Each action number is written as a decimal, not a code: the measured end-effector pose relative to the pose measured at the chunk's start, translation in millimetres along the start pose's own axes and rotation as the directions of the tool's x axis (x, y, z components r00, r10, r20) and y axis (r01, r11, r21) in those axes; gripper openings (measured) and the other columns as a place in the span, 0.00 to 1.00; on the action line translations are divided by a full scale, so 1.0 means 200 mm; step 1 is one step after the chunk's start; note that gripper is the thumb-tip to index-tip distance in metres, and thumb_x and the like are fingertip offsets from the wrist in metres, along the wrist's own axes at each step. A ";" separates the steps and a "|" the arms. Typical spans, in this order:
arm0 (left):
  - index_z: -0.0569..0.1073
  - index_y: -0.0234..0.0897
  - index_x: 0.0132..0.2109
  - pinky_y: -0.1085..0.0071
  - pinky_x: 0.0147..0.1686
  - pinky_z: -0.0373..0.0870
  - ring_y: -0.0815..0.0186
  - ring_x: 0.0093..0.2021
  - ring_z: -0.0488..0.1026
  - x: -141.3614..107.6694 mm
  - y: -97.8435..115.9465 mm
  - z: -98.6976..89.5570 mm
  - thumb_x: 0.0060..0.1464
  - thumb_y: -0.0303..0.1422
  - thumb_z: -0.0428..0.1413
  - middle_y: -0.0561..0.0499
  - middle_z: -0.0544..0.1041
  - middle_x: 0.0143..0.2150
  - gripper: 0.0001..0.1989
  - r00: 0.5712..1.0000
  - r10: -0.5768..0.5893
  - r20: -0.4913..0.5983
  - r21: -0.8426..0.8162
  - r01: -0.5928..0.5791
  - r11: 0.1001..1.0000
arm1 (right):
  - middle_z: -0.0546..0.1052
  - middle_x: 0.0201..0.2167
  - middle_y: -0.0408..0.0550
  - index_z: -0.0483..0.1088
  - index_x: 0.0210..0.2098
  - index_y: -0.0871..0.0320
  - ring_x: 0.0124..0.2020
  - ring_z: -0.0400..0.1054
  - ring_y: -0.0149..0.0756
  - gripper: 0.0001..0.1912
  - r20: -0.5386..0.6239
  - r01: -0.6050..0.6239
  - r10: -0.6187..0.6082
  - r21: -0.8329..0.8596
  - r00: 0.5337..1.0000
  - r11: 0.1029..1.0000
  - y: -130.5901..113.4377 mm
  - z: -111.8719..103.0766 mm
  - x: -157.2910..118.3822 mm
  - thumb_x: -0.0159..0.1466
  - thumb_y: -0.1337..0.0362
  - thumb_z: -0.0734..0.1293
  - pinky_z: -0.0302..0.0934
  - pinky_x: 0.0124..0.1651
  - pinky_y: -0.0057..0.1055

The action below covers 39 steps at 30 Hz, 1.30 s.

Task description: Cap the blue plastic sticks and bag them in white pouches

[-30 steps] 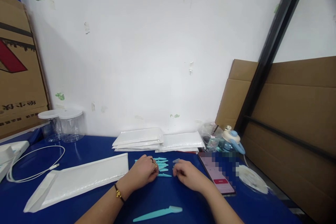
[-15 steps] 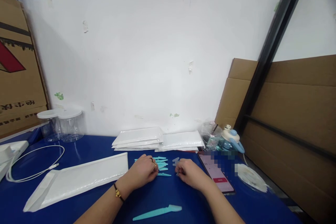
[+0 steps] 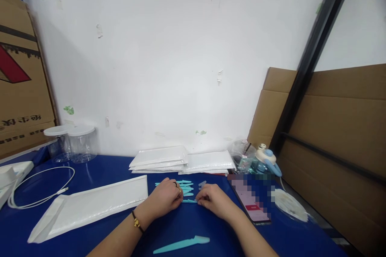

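Observation:
Several turquoise razor-like sticks (image 3: 187, 188) lie in a group on the blue table, partly hidden by my left hand (image 3: 167, 197). Its fingers are curled together at the left end of the nearest stick (image 3: 189, 201). My right hand (image 3: 214, 200) has its fingertips pinched at that stick's right tip. Small translucent caps (image 3: 202, 184) lie just behind my right hand, which covers part of them. Closer to me, a separate turquoise stick (image 3: 181, 244) with a translucent cap on its right end rests on the table.
A white padded envelope (image 3: 90, 207) lies at the left. Stacked white envelopes (image 3: 159, 158) stand along the wall. A phone (image 3: 247, 200) is right of my hands, with clear jars (image 3: 82, 144) back left and a blue-and-white item (image 3: 265, 160) back right.
My right hand has moved slightly left, from beside the caps to the right tip of the nearest turquoise stick. My left hand has barely moved.

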<state>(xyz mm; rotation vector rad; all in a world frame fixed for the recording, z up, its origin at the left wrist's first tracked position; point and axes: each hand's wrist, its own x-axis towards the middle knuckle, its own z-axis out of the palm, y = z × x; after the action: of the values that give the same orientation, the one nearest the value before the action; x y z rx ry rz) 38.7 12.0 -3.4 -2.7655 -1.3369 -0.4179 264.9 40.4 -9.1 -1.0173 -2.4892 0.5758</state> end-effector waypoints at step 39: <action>0.71 0.36 0.48 0.70 0.43 0.74 0.63 0.43 0.74 0.04 0.55 -0.91 0.56 0.32 0.54 0.49 0.77 0.39 0.13 0.777 -0.332 -0.534 -0.813 -0.364 0.455 | 0.61 0.61 0.38 0.60 0.57 0.45 0.67 0.34 0.51 0.24 -0.547 -0.162 -0.673 -0.821 0.498 0.548 -0.81 -0.43 0.00 0.62 0.66 0.61 0.25 0.62 0.53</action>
<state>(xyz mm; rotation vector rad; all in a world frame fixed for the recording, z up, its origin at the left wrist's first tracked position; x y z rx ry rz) 88.3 -79.7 181.7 -2.6456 -0.9953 -2.4780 216.5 -46.6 143.9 -0.7463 -1.7956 -1.1067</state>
